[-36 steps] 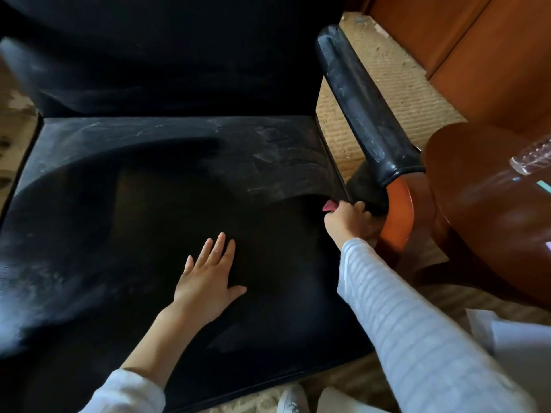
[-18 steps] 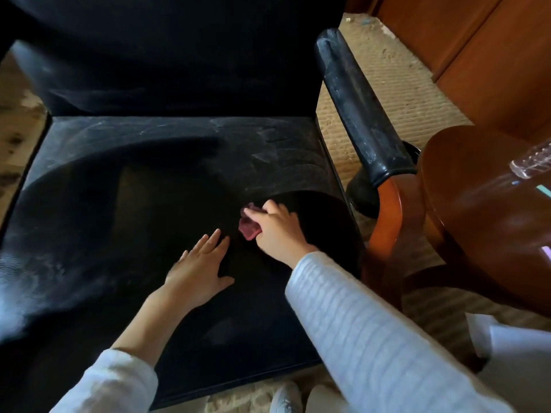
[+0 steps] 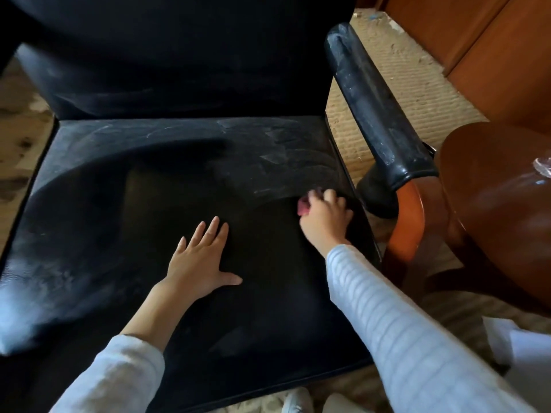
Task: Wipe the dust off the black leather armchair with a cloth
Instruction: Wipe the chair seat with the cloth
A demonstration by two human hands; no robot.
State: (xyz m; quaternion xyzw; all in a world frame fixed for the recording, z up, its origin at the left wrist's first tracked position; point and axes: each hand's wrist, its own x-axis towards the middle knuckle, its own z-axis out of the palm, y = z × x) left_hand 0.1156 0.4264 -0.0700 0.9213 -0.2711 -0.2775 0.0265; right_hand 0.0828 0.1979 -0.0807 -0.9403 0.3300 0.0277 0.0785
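Note:
The black leather armchair seat [image 3: 125, 204] fills the view, with grey dust along its back and left edges and a darker patch in the middle. My right hand [image 3: 325, 219] grips a small pink cloth [image 3: 304, 206] and presses it on the seat near the right edge, where the dusty band ends. My left hand [image 3: 199, 260] lies flat on the seat's middle with fingers spread. The dusty right armrest [image 3: 375, 105] runs along the right side.
A round brown wooden table [image 3: 492, 204] stands close on the right, with a clear plastic item at its far edge. Wooden cabinets [image 3: 477, 40] stand at the back right on beige carpet. White paper lies at the lower right.
My right hand has swept the cloth from the seat's right edge to the middle and back toward the right edge. My left hand stayed flat on the seat, shifting slightly.

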